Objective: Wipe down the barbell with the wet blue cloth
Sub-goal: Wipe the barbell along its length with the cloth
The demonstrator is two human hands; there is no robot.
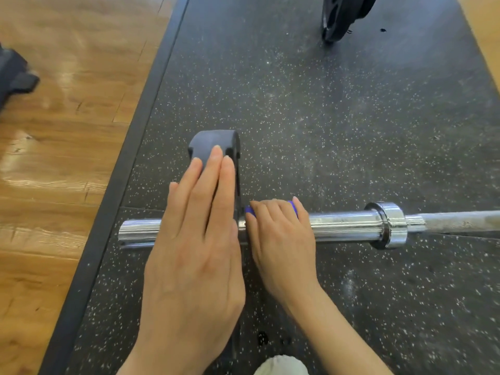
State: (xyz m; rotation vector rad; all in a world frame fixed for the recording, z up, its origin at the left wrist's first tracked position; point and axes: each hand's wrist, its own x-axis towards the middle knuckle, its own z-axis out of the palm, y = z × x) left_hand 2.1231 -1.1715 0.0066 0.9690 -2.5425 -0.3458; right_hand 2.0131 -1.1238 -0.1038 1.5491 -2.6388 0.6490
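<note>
Mid-wipe on barbell (343, 224) sleeve: right hand (280, 234) clamped round blue cloth (292, 206) beside plate (216, 147); left hand (194, 239) flat, fingers together, steadying plate. Next, I'd guess: slide cloth toward collar (391, 226).

Two bare hands are showing, the left hand (189, 239) and the right hand (278, 234), with both forearms bare and no sleeves reaching the wrists. No rings, watch or gloves are showing. The fingernails are looking short and unpainted. A pale, whitish-green rounded piece of clothing (281, 365) is showing at the bottom edge.
</note>
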